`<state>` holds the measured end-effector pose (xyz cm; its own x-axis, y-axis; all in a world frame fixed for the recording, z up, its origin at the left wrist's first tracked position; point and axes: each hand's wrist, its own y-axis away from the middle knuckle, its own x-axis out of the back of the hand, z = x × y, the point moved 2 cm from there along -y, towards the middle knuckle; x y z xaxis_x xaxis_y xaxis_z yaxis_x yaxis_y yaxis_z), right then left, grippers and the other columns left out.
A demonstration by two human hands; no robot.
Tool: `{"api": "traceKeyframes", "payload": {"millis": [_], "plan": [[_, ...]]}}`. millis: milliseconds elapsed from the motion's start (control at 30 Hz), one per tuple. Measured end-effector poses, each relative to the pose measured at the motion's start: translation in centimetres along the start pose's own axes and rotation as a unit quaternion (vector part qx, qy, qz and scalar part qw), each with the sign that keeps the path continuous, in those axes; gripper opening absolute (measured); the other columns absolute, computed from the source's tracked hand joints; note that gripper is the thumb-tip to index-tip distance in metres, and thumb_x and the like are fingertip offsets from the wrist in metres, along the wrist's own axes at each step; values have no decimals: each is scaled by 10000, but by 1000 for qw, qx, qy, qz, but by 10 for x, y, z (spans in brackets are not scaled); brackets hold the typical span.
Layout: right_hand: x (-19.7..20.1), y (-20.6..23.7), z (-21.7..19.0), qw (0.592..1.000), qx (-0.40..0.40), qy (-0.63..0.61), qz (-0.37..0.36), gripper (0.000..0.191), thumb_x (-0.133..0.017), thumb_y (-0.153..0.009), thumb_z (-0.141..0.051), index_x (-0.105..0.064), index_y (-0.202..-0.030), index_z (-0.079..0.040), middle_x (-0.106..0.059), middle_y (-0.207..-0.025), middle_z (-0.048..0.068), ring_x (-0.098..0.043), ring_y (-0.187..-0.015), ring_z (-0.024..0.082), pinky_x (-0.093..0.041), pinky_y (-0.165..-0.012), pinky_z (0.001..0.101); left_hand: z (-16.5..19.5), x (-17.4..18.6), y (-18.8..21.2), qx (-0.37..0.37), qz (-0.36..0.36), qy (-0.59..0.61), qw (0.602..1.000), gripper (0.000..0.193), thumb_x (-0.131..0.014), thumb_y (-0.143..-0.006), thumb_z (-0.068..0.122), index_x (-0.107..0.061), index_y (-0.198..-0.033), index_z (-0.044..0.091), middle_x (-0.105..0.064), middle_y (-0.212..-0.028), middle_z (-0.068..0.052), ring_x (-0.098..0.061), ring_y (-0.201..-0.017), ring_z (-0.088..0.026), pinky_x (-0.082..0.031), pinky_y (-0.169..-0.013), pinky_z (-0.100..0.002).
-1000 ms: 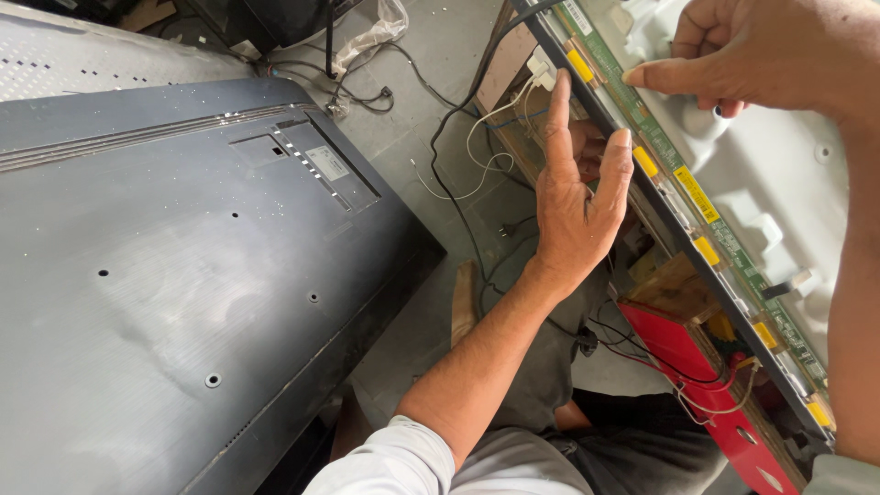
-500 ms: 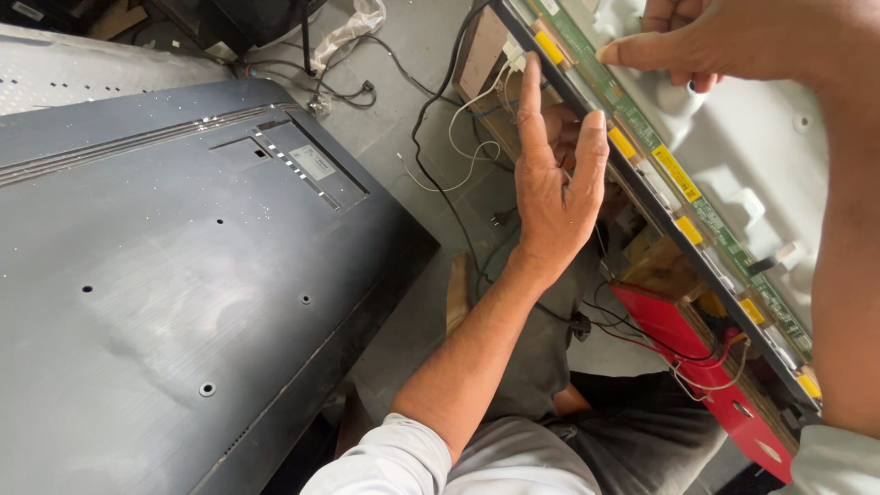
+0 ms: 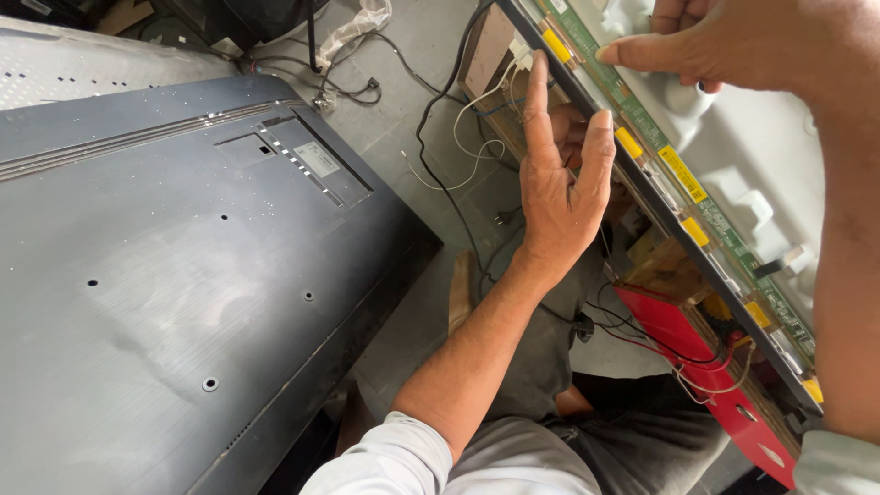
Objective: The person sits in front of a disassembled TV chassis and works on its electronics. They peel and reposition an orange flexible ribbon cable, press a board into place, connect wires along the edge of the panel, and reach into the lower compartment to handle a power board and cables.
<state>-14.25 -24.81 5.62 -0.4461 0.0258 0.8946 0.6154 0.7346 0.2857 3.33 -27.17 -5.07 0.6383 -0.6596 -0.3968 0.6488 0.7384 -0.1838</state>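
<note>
Along upper right: long green circuit strip (image 3: 642,156) with yellow tabs, edging white display panel (image 3: 779,165), long axis diagonal from top centre down to lower right. Left hand (image 3: 559,197) open-palmed under dark frame edge, fingers spread, tips touching. Right hand (image 3: 733,46) above, fingers pressed onto strip. Below: red board (image 3: 706,376), loose wires. Left: dark grey television back (image 3: 165,275) flat.

We are looking at an electronics repair workshop: a large grey television back cover (image 3: 165,293) is lying on the concrete floor (image 3: 412,101), loose cables (image 3: 440,156) are trailing across it, and an opened screen panel (image 3: 752,183) is showing its green circuit strip (image 3: 642,137).
</note>
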Motion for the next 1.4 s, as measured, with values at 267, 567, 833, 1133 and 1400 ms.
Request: {"api": "traceKeyframes", "payload": {"millis": [267, 567, 833, 1133, 1400], "plan": [[-2, 6, -4, 999, 22, 17, 35, 524, -857, -906, -494, -712, -812, 0, -642, -593, 119, -630, -493, 184, -502, -449, 300, 0, 0, 0, 4, -3, 4, 1000, 721, -519, -1153, 196, -44, -1682, 77, -684, -1094, -107, -669, -911, -82, -571, -779, -235], [-1, 2, 1, 1000, 10, -20, 13, 460, -857, -840, -467, -720, -842, -27, -648, -617, 100, -645, -532, 171, -478, -448, 283, 2, 1, -2, -6, 3, 3, 1000, 722, -530, -1156, 187, -54, -1689, 80, -677, -1042, -84, -653, -889, -78, -561, -776, -225], [-8, -20, 30, 995, 21, -17, -97, 484, -864, -851, -442, -645, -817, -11, -623, -612, 85, -591, -517, 160, -442, -442, 289, 6, 1, -2, -8, 9, -20, 1000, 740, -546, -1145, 195, -58, -1691, 82, -655, -974, -52, -645, -856, -75, -558, -763, -219], [3, -13, 7, 995, -16, 56, -80, 455, -871, -852, -412, -672, -809, -5, -690, -624, 116, -641, -531, 176, -468, -483, 280, 8, 3, -4, -2, 14, -42, 999, 743, -547, -1138, 231, -78, -1690, 66, -649, -945, -41, -641, -855, -77, -556, -770, -236], [10, -1, -21, 998, 5, 69, -11, 459, -851, -898, -413, -717, -751, 1, -680, -603, 100, -660, -521, 159, -517, -488, 295, 9, 3, -4, 6, 17, -48, 999, 778, -547, -1129, 240, -95, -1737, 63, -644, -939, -41, -630, -836, -78, -548, -812, -264]]}}
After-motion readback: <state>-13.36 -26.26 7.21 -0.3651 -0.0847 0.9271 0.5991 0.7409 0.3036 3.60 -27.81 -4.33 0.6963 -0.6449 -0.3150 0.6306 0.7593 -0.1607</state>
